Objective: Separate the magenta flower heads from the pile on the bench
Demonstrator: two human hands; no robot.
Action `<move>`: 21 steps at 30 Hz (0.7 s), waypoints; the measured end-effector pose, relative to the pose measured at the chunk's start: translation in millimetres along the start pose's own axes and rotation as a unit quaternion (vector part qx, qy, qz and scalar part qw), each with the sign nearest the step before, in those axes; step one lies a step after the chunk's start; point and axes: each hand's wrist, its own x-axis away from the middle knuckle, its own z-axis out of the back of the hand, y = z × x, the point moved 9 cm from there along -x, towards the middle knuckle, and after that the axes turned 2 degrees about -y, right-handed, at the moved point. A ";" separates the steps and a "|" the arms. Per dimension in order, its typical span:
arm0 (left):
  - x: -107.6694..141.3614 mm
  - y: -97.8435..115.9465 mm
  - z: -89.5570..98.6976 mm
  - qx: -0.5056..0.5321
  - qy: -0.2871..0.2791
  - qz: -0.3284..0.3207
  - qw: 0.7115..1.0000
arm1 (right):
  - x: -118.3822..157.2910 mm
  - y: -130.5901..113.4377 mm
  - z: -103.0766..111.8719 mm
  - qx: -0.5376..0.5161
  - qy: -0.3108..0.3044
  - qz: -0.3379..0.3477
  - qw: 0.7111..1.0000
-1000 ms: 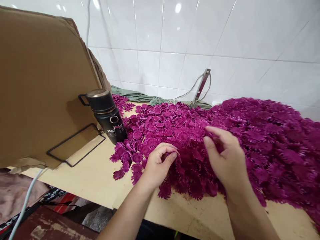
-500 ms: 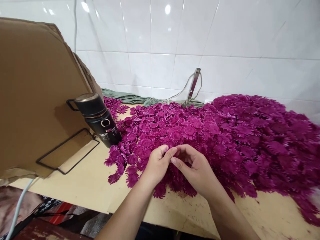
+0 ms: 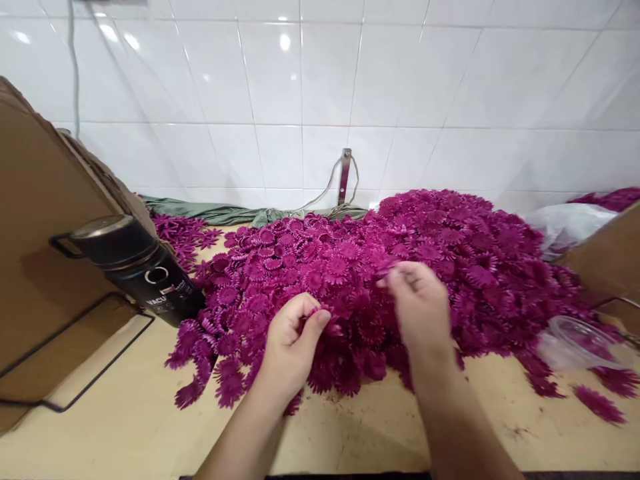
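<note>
A big heap of magenta artificial flowers with fringed petals spreads over the table in front of me. My left hand is closed, pinching a magenta flower piece between thumb and bent fingers at the near side of the heap. To its right, apart from it, my right hand reaches over the heap. Motion blurs that hand, but its fingers are pinched together and a magenta flower shows at the fingertips. The rest of what each hand grips is covered by the fingers.
A black vacuum bottle leans at the left beside a cardboard box. Flat magenta petal pieces lie behind it. At the right are a clear plastic tub, a loose flower and a white plastic bag. A tiled wall closes the back.
My hands were together and have come apart; the right one has moved right and forward over the heap. The view has turned right, bringing the tub and bag into sight.
</note>
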 end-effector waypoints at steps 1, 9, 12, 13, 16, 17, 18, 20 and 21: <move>0.6 -0.6 4.5 0.007 0.007 0.001 1.000 | -7.6 3.9 15.6 -0.039 0.042 -0.018 0.998; -34.8 5.8 -13.5 -0.076 -0.025 -0.004 0.997 | -0.8 17.6 0.6 -0.183 -0.116 -0.146 0.965; -58.9 21.1 -42.9 -0.175 -0.055 -0.073 0.980 | 2.0 24.2 7.8 -0.217 -0.103 -0.152 0.959; -65.1 25.7 -49.7 -0.210 -0.051 -0.097 0.972 | 2.1 27.9 11.6 -0.222 -0.101 -0.158 0.957; -71.9 37.4 -63.3 -0.260 -0.036 -0.159 0.952 | 2.7 39.0 23.8 -0.226 -0.096 -0.181 0.952; -69.8 41.0 -67.2 -0.255 -0.041 -0.176 0.950 | 2.6 41.8 28.3 -0.227 -0.088 -0.184 0.952; -65.9 44.6 -71.6 -0.245 -0.054 -0.192 0.949 | 2.4 44.3 32.7 -0.227 -0.078 -0.187 0.953; -54.4 51.7 -82.6 -0.228 -0.094 -0.219 0.944 | 2.0 48.2 39.6 -0.225 -0.054 -0.189 0.954; -48.1 55.0 -88.6 -0.225 -0.116 -0.230 0.940 | 1.7 49.2 41.7 -0.222 -0.047 -0.188 0.956</move>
